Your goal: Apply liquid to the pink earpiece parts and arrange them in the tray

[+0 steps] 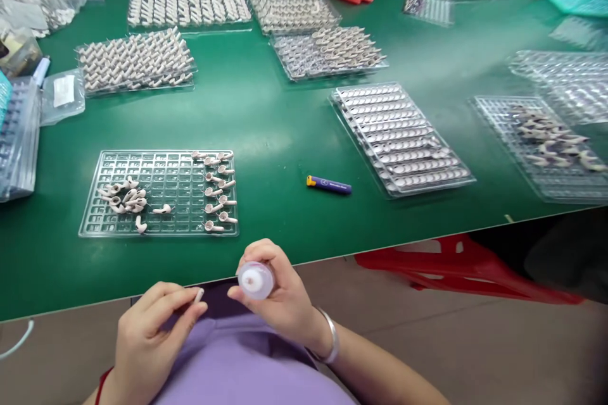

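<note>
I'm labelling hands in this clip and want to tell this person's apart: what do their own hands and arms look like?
The left hand is bare, with a red band at the wrist. The right hand is bare too, with a silver bangle; no sleeve shows on its forearm.

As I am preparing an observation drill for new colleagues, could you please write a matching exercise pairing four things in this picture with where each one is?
Things
1. Translucent bottle
2. Small white piece
3. Blue stick with a yellow end
4. Silver bracelet

Places
A. Lying on the green table
B. Worn on the right wrist
C. Held in the right hand
D. Pinched in the left hand

Pairs: 1-C, 2-D, 3-A, 4-B
</note>
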Motion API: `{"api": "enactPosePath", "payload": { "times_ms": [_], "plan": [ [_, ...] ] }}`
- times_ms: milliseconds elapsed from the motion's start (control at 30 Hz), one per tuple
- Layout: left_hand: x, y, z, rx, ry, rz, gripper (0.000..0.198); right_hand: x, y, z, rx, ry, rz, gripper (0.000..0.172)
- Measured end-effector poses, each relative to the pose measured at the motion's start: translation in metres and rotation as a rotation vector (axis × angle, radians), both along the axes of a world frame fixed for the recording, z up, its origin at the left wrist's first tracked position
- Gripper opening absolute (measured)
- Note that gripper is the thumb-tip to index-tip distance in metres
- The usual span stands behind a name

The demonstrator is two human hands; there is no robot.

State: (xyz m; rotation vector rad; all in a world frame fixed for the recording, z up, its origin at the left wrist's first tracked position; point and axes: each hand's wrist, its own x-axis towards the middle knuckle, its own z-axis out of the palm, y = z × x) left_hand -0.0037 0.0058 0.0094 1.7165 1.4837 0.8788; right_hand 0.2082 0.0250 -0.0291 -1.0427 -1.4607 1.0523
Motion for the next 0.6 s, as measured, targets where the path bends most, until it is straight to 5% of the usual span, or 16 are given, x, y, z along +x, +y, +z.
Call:
{"api": "enactPosePath", "payload": {
  "times_ms": [333,600],
  "plan": [
    [0.003,0.025,0.008,0.275,0.163,-0.099,0.019,0.006,0.011,0.005,-0.01,-0.104,-0.103,0.025],
    [0.002,0.136,0.02,0.408,0.404,-0.164,0.018,0.006,0.023,0.008,0.091,-0.296,-0.08,0.022]
  ]
}}
